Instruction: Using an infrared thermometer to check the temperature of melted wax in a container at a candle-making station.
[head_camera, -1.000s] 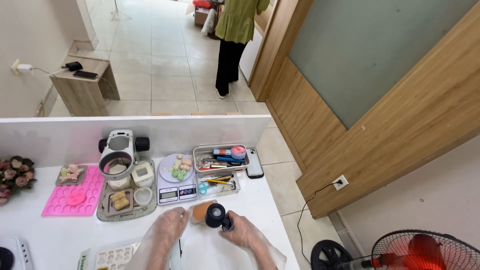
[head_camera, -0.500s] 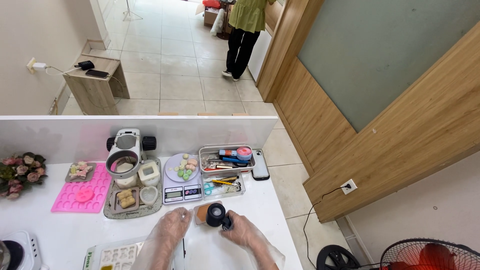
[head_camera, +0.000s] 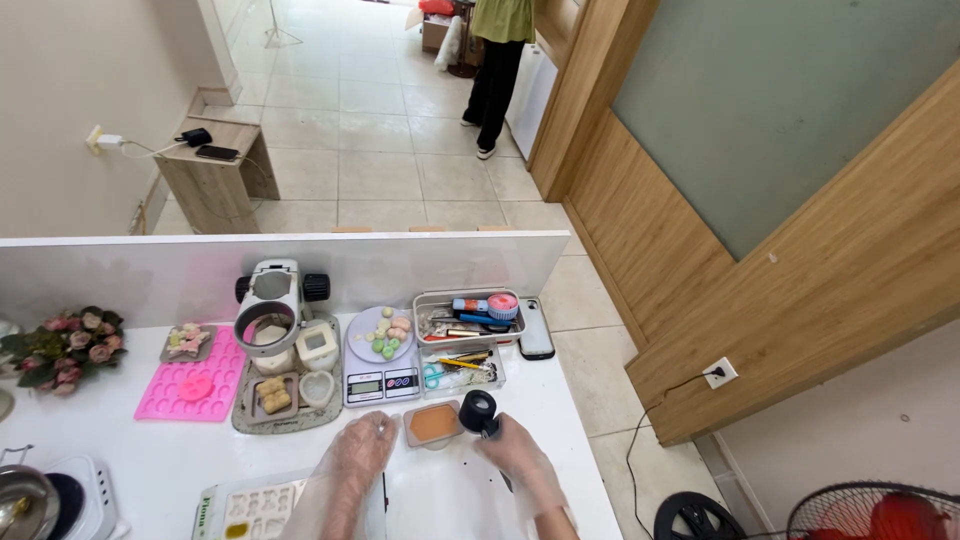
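Note:
Both my hands wear clear plastic gloves at the white table's (head_camera: 150, 455) near edge. My right hand (head_camera: 520, 462) grips a black cylindrical tool (head_camera: 479, 412) standing upright. Just left of the tool sits a small clear container with orange-brown paste (head_camera: 433, 424). My left hand (head_camera: 352, 468) rests flat on the table beside that container, fingers apart, holding nothing. A thin dark stick (head_camera: 385, 490) lies between my hands.
Behind stand a small kitchen scale (head_camera: 380, 384) with a plate of coloured balls (head_camera: 385, 334), clear trays of tools (head_camera: 465, 318), a phone (head_camera: 535, 330), a microscope (head_camera: 275, 310) on a grey tray, a pink silicone mould (head_camera: 190, 375), flowers (head_camera: 62, 345). A person (head_camera: 500, 60) stands far off.
The camera has tilted up slightly, so the table and hands sit lower in view. My hands keep the same hold and place.

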